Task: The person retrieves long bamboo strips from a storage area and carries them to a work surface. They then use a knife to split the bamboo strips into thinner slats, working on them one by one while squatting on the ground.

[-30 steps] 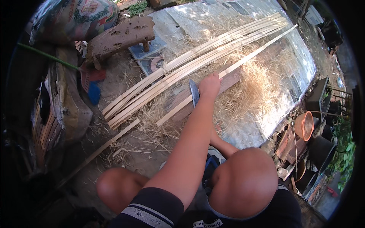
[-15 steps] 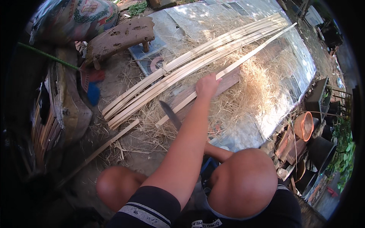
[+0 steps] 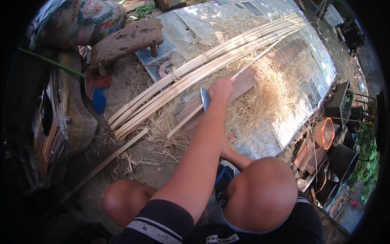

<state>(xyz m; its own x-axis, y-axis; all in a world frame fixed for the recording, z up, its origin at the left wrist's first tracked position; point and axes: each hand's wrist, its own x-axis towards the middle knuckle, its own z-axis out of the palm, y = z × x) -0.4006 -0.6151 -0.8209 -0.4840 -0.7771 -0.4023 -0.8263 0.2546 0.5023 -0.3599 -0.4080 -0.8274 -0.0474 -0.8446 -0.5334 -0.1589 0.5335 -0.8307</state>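
My left hand [image 3: 222, 88] is closed around a long, thin bamboo strip [image 3: 185, 123] that slants over a wooden board [image 3: 243, 84]. The strip's far end reaches toward the upper right, over a heap of curly shavings [image 3: 274, 91]. Against the strip, just left of my left wrist, is a knife blade [image 3: 204, 99]. My right forearm [image 3: 235, 156] passes behind my left arm, which hides the right hand and the knife's handle; the blade's position fits a grip by that hand. Beyond the board lies a bundle of pale bamboo strips [image 3: 178, 95], tied near its middle.
A plastic sheet [image 3: 187, 18] with shavings covers the ground. A carved wooden piece [image 3: 126, 40] and a full sack [image 3: 81, 20] stand at the upper left. One loose strip [image 3: 118, 152] lies near my left knee [image 3: 126, 199]. An orange basket [image 3: 323, 133] and dark pots [image 3: 343, 162] are at right.
The knife blade has moved up and away from me along the strip, closer to my left hand. The strip has turned and now shows a narrower side.
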